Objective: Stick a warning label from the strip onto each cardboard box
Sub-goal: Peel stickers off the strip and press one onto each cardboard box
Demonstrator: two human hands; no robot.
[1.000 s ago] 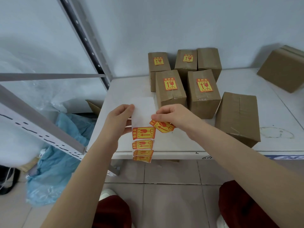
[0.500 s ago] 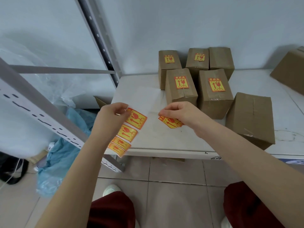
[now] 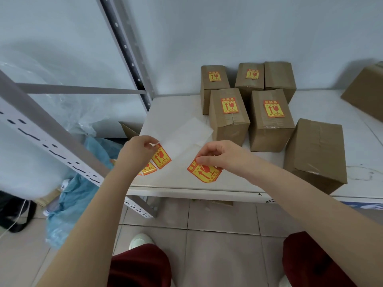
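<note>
My left hand [image 3: 137, 152] pinches the label strip [image 3: 182, 135], a white backing sheet with yellow-and-red warning labels [image 3: 160, 157] at its lower end, tilted over the table's front left. My right hand [image 3: 219, 155] pinches one peeled label [image 3: 205, 172], which hangs free of the strip. Four small cardboard boxes carry labels on top, among them the front left [image 3: 229, 114] and front right [image 3: 271, 119] ones. An unlabelled box [image 3: 279, 79] stands at the back. A larger plain box [image 3: 317, 150] sits to the right of my right hand.
The boxes stand on a white table [image 3: 176, 108] against a pale wall. Another cardboard box [image 3: 366, 92] lies at the far right. A grey metal shelf frame [image 3: 128, 50] rises on the left, with plastic wrap and a blue bag [image 3: 72, 195] on the tiled floor below.
My right hand pulled a label off the strip and moved it right and away. My left hand swung the strip to the left and tilted it.
</note>
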